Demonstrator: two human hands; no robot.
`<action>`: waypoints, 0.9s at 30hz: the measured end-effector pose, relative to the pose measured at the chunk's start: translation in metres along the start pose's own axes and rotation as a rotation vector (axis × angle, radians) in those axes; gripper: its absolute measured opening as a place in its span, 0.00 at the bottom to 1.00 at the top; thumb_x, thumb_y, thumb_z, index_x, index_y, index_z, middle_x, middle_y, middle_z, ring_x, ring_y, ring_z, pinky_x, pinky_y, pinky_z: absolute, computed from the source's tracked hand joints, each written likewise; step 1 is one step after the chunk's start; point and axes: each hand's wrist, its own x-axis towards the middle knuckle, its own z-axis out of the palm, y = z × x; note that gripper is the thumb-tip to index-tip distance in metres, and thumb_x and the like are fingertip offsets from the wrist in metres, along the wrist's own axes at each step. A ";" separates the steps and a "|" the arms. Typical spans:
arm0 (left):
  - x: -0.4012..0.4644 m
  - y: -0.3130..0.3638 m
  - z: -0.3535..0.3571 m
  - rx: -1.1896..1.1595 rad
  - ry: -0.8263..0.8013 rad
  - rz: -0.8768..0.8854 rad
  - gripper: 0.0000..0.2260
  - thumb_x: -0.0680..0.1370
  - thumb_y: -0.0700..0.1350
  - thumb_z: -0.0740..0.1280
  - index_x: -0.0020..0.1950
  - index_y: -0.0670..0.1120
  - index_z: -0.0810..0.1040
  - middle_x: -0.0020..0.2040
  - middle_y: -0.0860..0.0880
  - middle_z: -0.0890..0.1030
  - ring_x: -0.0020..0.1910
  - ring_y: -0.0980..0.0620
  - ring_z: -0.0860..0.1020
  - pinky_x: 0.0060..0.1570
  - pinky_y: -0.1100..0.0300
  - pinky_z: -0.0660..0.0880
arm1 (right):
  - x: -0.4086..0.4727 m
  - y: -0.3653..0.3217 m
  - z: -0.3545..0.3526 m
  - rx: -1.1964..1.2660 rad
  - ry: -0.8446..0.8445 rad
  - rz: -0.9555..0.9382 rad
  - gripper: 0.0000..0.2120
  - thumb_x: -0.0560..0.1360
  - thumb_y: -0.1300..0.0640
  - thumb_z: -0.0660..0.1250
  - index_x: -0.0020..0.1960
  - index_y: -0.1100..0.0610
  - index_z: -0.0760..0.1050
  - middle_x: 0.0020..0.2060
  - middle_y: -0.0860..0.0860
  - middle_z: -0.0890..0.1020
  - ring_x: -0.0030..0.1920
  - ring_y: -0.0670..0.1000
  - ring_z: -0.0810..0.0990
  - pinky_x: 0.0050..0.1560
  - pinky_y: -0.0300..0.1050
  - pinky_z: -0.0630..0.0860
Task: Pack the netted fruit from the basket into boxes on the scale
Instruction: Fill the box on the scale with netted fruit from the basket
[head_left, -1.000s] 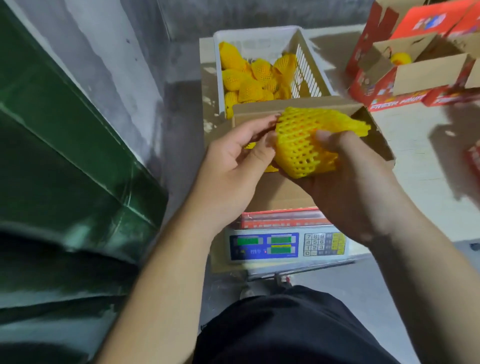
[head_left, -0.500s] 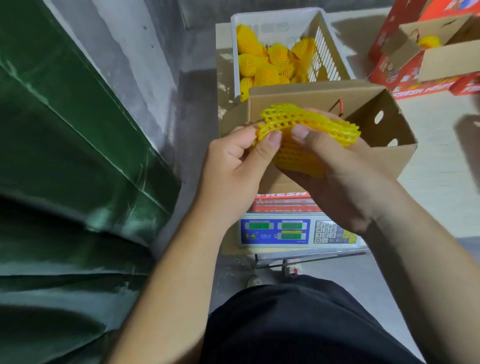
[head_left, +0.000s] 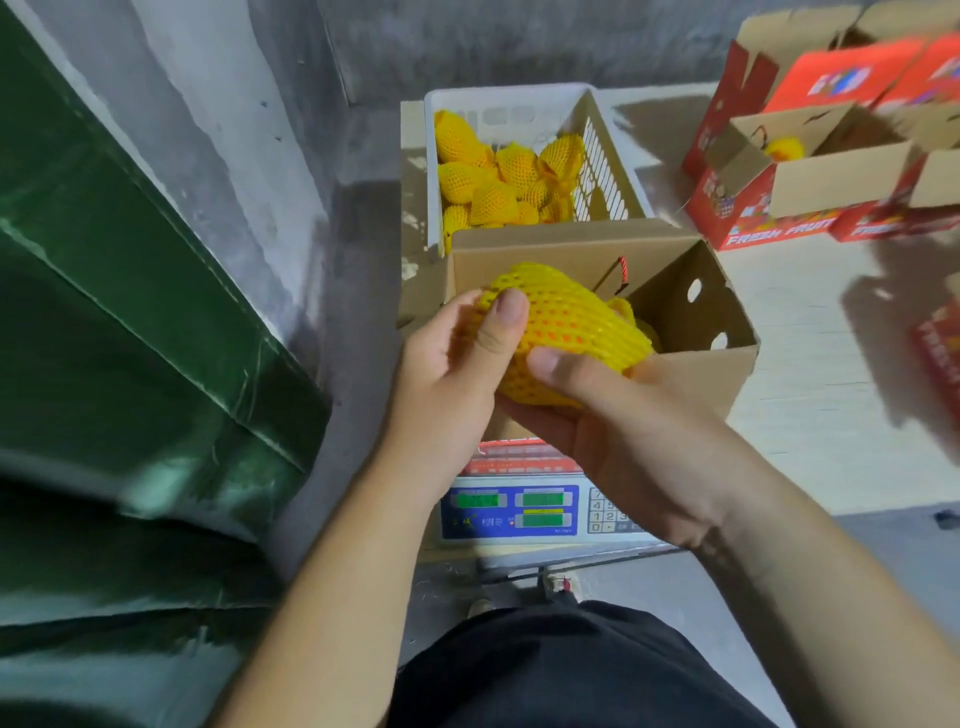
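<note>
- Netted fruit (head_left: 561, 332) held between both hands above the near edge of the open cardboard box (head_left: 691, 332)
- Left hand (head_left: 457, 374) grips the fruit's left end, thumb curled over the yellow foam net
- Right hand (head_left: 623, 431) cups the fruit from below and the right, thumb pressed on the net's near side
- Cardboard box stands on the scale (head_left: 519, 512); more yellow netting shows inside it, just behind the held fruit
- Scale's blue display panel faces the person, below the hands
- White basket (head_left: 613, 171) directly behind the box, part-filled with further netted fruit
- Red boxes (head_left: 769, 208) marked FRESH FRUIT stand well apart at far right, one open with a yellow item inside
- Green sheeting (head_left: 130, 338) fills the left side
</note>
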 end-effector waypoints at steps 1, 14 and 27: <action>0.003 0.000 0.002 -0.023 0.038 0.026 0.13 0.76 0.68 0.69 0.51 0.61 0.85 0.49 0.55 0.88 0.50 0.58 0.85 0.49 0.63 0.80 | 0.000 0.001 0.000 -0.017 0.018 0.007 0.21 0.76 0.61 0.72 0.67 0.62 0.75 0.60 0.65 0.81 0.59 0.57 0.84 0.55 0.50 0.83; 0.033 0.003 -0.001 0.292 0.010 0.048 0.10 0.85 0.45 0.66 0.65 0.53 0.82 0.57 0.60 0.84 0.58 0.66 0.80 0.53 0.76 0.73 | 0.018 -0.067 -0.082 -1.481 0.555 -0.534 0.41 0.69 0.54 0.80 0.77 0.53 0.65 0.69 0.54 0.71 0.68 0.56 0.71 0.64 0.41 0.67; 0.065 -0.013 0.007 0.413 -0.073 0.015 0.10 0.84 0.47 0.67 0.62 0.59 0.82 0.56 0.64 0.83 0.58 0.66 0.79 0.54 0.69 0.74 | 0.033 -0.053 -0.103 -1.482 0.397 -0.183 0.28 0.77 0.49 0.71 0.76 0.48 0.70 0.68 0.48 0.78 0.66 0.49 0.75 0.65 0.49 0.74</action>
